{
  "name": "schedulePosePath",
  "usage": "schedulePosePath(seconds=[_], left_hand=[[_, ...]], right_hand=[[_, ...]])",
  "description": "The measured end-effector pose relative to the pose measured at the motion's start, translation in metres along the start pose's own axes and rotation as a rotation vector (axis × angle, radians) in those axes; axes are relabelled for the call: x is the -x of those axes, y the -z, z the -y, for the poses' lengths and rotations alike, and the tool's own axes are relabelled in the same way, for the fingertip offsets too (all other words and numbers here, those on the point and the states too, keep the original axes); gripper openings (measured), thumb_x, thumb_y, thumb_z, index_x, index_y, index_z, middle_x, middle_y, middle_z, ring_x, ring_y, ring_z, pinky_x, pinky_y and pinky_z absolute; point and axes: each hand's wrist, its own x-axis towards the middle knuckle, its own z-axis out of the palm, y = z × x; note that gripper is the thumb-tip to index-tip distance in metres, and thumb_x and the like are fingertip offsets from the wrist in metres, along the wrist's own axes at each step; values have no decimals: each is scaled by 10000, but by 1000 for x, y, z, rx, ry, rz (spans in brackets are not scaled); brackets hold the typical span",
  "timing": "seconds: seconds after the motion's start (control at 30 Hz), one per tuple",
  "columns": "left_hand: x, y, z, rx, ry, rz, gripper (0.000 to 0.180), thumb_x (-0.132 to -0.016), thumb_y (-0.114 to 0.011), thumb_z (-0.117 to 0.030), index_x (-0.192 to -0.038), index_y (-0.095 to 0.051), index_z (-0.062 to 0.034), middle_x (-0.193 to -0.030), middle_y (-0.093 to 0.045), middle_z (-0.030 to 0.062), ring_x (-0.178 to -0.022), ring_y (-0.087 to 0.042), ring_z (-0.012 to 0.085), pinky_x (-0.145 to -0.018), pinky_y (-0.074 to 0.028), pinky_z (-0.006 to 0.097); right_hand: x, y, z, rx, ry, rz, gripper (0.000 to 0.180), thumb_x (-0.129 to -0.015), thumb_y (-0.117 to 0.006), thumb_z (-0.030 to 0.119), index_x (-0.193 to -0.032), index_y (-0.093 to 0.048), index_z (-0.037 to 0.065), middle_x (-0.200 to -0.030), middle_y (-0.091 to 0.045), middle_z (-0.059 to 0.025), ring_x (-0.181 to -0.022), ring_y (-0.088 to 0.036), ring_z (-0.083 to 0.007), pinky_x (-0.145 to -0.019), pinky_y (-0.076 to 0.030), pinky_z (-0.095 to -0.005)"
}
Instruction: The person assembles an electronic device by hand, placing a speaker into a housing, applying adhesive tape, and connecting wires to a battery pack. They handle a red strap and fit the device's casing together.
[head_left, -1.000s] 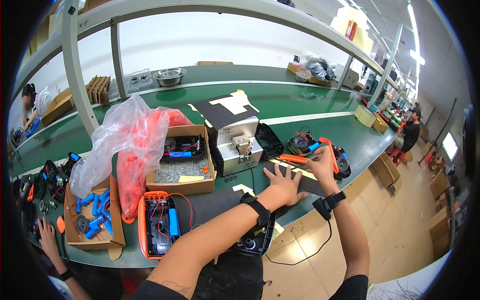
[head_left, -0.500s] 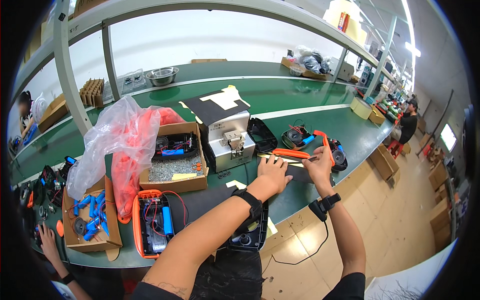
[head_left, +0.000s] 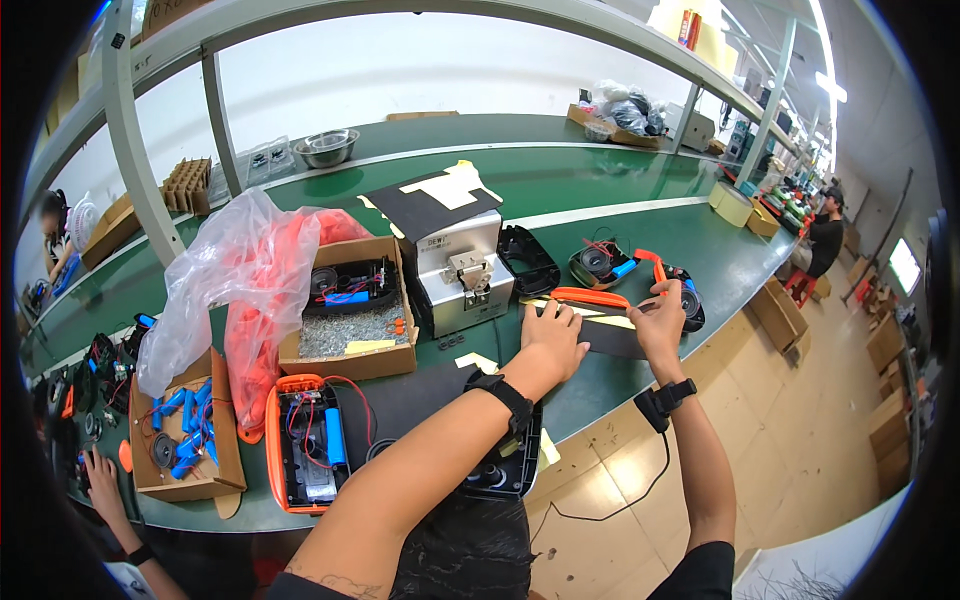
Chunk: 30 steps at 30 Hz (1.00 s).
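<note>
My left hand (head_left: 550,340) lies palm down, fingers spread, on a black sheet (head_left: 612,341) at the bench's right edge. Pale yellow tape strips (head_left: 612,321) lie on that sheet between my hands. Thumb and fingers of my right hand (head_left: 660,322) are pinched together at the sheet's right end; what is between them is too small to make out. Just beyond my hands lies an orange strip (head_left: 590,297). Behind my right hand, an orange band (head_left: 652,262) rests by a black shell with a speaker (head_left: 690,298). Another black shell holds a speaker (head_left: 597,260) and blue cell.
A metal box machine (head_left: 463,280) stands mid-bench beside a carton of small screws (head_left: 350,332). Nearer are an orange-rimmed housing (head_left: 305,440) and a carton of blue cells (head_left: 190,480). Another person's hand (head_left: 103,485) is at lower left. A cable hangs from my right wrist.
The view has shifted slightly. My right hand has drawn a little toward the right, its fingertips closer together, and more of the yellow strip shows. My left hand stays on the sheet.
</note>
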Motion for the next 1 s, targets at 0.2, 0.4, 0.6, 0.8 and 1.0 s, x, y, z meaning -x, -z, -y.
schedulePosePath(seconds=[0.2, 0.4, 0.6, 0.8, 1.0], left_hand=[[0, 6, 2, 53, -10, 16, 631, -1067, -406, -527, -1559, -469, -135, -1559, -487, 106, -1499, -367, 334, -1194, -259, 590], [1, 3, 10, 91, -21, 3, 643, -1062, -399, -562, -1552, -488, -156, -1548, -489, 113, -1501, -351, 373, -1171, -268, 604], [0, 7, 7, 84, -31, 14, 634, -1056, -425, -560, -1545, -500, -162, -1549, -489, 107, -1503, -345, 364, -1164, -279, 601], [0, 5, 8, 44, -28, 5, 623, -1057, -444, -546, -1544, -499, -160, -1538, -498, 96, -1503, -345, 347, -1158, -293, 602], [0, 4, 8, 64, -42, -1, 617, -1056, -461, -524, -1548, -490, -153, -1545, -487, 95, -1505, -342, 350, -1167, -289, 596]], right_hand=[[5, -9, -14, -93, -34, 28, 556, -725, -852, -23, -1139, -487, 46, -840, -651, -93, -767, -698, -208, -684, -554, -348], [7, -21, -5, -79, 8, 69, 630, -703, -878, -13, -1187, -478, 47, -927, -606, -89, -787, -654, -178, -706, -552, -332], [5, -24, 3, -159, 104, 72, 660, -694, -856, -65, -1220, -477, 58, -930, -568, -77, -792, -635, -171, -704, -546, -310], [13, -27, 40, -87, 202, 132, 637, -715, -790, -121, -1243, -479, 53, -923, -561, -71, -805, -642, -170, -694, -577, -303], [15, -28, 55, -184, 179, 188, 631, -721, -737, -155, -1260, -480, 51, -939, -575, -74, -820, -658, -150, -705, -604, -277]])
